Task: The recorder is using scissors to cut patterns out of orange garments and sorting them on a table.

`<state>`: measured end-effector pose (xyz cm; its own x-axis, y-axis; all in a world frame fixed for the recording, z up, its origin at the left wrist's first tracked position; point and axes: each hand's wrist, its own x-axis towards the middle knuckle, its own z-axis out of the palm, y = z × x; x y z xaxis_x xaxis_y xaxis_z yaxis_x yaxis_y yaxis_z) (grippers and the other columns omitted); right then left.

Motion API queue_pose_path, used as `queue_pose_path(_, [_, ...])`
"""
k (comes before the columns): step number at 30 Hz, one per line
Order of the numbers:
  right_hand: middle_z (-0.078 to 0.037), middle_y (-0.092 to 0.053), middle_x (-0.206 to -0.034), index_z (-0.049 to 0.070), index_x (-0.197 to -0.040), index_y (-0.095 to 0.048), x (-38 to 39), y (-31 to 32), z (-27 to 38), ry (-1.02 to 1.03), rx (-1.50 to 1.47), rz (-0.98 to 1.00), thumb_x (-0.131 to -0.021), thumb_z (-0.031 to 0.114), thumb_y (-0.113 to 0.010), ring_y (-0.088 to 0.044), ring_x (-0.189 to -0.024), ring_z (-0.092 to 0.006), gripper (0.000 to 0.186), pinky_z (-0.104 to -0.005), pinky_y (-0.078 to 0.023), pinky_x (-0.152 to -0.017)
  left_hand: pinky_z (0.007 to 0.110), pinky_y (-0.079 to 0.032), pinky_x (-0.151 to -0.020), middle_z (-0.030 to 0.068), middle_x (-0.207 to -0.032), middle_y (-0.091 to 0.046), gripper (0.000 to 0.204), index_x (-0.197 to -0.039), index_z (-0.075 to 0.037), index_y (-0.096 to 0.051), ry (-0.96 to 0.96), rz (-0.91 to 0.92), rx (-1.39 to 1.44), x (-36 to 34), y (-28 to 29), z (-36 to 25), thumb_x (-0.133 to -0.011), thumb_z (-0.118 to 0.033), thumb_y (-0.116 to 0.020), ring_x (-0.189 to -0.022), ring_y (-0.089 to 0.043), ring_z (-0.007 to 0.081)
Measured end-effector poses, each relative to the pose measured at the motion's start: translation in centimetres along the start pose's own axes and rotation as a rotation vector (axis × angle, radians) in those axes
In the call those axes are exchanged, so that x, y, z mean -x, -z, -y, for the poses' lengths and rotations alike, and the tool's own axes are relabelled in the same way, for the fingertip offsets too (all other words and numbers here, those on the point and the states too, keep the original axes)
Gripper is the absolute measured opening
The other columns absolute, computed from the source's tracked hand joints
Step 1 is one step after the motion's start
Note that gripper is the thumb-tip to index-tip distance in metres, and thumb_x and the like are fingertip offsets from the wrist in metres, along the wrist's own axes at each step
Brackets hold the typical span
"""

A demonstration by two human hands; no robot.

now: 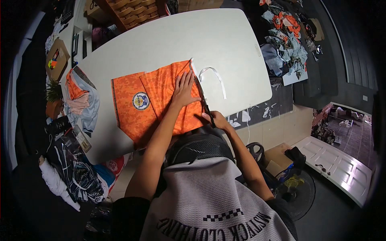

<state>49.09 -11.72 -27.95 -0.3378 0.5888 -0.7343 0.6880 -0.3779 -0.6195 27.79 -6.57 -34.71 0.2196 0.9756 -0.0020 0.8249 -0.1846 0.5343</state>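
In the head view, a piece of orange patterned cloth [164,90] lies on a white table [161,44], near the edge closest to the person, with one corner reaching toward that edge. A round emblem [140,101] sits on its left part, and a dark band [115,98] runs down its left edge. The left hand [185,91] lies flat on the right part of the cloth, palm down, thumb held apart from the fingers, pressing on it without gripping anything. The right hand [218,120] is at the cloth's lower right corner, fingers curled around a black handle-like thing [212,119]; a narrow dark line continues up the cloth's right edge from there, but whether it is blade or trim cannot be told. Just beside that edge, a white strip [217,76] curves over the tabletop. At the table's left end lies a bundle of grey-blue and orange fabric [89,105], well apart from both hands. Beyond the table's right end is a heap of mixed cloth scraps [286,46], and a woven basket [136,13] stands past the far edge. At lower right are a cardboard box [277,159], a fan [297,199] and a white panelled door [337,164].
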Motion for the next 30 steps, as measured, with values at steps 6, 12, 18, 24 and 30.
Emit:
queue_pose_path(6, [-0.003, -0.049, -0.057, -0.001, -0.068, -0.058, 0.4, 0.0, 0.8, 0.01, -0.026, -0.002, -0.089, 0.052, -0.057, -0.045, -0.052, -0.0132, 0.057, -0.0261, -0.038, -0.049, 0.046, -0.006, -0.116, 0.0122, -0.157, -0.012, 0.121, -0.149, -0.002, -0.013, 0.025, 0.016, -0.005, 0.2, -0.1, 0.1, -0.06, -0.057, -0.075, -0.144, -0.009, 0.0288])
queue_pose_path(12, [-0.003, -0.048, -0.056, 0.0, -0.068, -0.058, 0.1, 0.0, 0.0, -0.002, -0.002, -0.012, -0.09, 0.049, -0.057, -0.044, -0.05, -0.0127, 0.055, -0.0258, -0.037, -0.048, 0.046, -0.006, -0.116, 0.0122, -0.157, -0.011, 0.122, -0.149, -0.002, -0.013, 0.009, 0.012, -0.017, 0.0, -0.2, -0.1, -0.061, -0.058, -0.075, -0.144, -0.009, 0.0288])
queue_pose_path(18, [-0.003, -0.048, -0.055, 0.0, -0.068, -0.058, 0.2, 0.0, 0.1, 0.015, -0.038, 0.0, -0.09, 0.047, -0.058, -0.044, -0.049, -0.0124, 0.052, -0.0254, -0.037, -0.046, 0.047, -0.006, -0.116, 0.0122, -0.157, -0.01, 0.121, -0.149, -0.003, -0.012, 0.015, 0.021, -0.009, 0.0, -0.1, 0.0, -0.061, -0.057, -0.075, -0.144, -0.008, 0.0288])
queue_pose_path(24, [-0.004, -0.049, -0.054, 0.001, -0.067, -0.057, 0.0, -0.2, -0.7, 0.036, -0.087, 0.01, -0.09, 0.047, -0.059, -0.046, -0.047, -0.0123, 0.051, -0.0247, -0.038, -0.045, 0.048, -0.006, -0.116, 0.0125, -0.157, -0.008, 0.12, -0.15, -0.004, -0.01, 0.034, 0.058, 0.011, -0.1, 0.2, -0.2, -0.063, -0.056, -0.074, -0.145, -0.005, 0.0297])
queue_pose_path(30, [-0.004, -0.05, -0.054, 0.003, -0.065, -0.056, 0.1, 0.3, 0.3, 0.011, -0.172, 0.078, -0.09, 0.047, -0.059, -0.047, -0.046, -0.0123, 0.05, -0.024, -0.038, -0.044, 0.047, -0.006, -0.116, 0.0132, -0.157, -0.011, 0.121, -0.149, -0.002, -0.013, 0.025, 0.026, -0.007, 0.1, 0.1, 0.0, -0.06, -0.054, -0.076, -0.144, -0.008, 0.0289])
